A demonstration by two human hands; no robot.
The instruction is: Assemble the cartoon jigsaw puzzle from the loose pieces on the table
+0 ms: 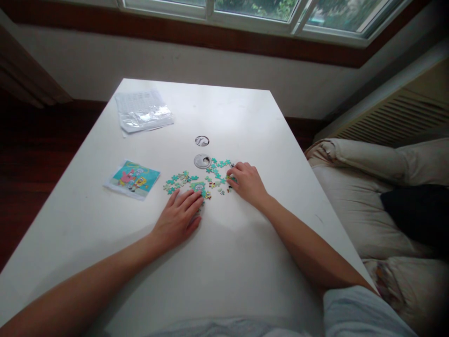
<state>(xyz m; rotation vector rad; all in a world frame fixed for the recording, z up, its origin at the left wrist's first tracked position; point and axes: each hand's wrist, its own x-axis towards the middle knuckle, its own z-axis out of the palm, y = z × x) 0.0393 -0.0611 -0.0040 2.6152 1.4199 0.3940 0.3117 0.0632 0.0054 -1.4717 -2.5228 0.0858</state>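
Small teal and yellow jigsaw pieces (218,173) lie spread over the middle of the white table (238,262). My left hand (180,213) rests flat with its fingers apart, its fingertips at a joined patch of puzzle (198,187) that it partly covers. At the right edge of the loose pieces is my right hand (245,182), its fingers bent down among them. Thumb and index finger come close together there; whether a piece is between them is too small to tell. Another cluster of pieces (178,180) lies just beyond my left fingertips.
A packet with a cartoon picture (135,179) lies left of the pieces. Clear plastic and paper sheets (143,112) sit at the far left corner. Two round grommets (202,161) are set in the table. A beige sofa (343,206) stands to the right, below a window (256,9).
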